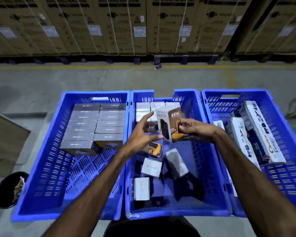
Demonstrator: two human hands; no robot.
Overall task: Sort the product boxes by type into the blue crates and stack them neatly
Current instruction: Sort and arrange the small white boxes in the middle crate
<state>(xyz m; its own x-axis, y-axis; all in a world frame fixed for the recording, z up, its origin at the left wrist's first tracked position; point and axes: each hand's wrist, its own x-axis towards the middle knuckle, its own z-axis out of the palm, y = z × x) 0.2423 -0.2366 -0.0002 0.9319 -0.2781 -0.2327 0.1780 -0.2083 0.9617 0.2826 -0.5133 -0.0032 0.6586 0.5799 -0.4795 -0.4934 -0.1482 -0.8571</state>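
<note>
Blue plastic forms three crates side by side on a grey floor. Loose white boxes (pixel 151 167) lie in the near part of the middle crate (pixel 210 170). Above them the right hand (pixel 196 130) pinches a white and brown box (pixel 170 124) printed "65W" and "HALLEY", held upright; the left hand (pixel 142 135) is spread, fingertips touching its near edge. The left crate (pixel 41 177) holds two neat rows of dark grey boxes (pixel 94 124). In the right crate (pixel 280 171), long white cartons (pixel 261 132) read "Choice". Far off, brown cartons (pixel 120 24) read "WASHING MACHINE".
</note>
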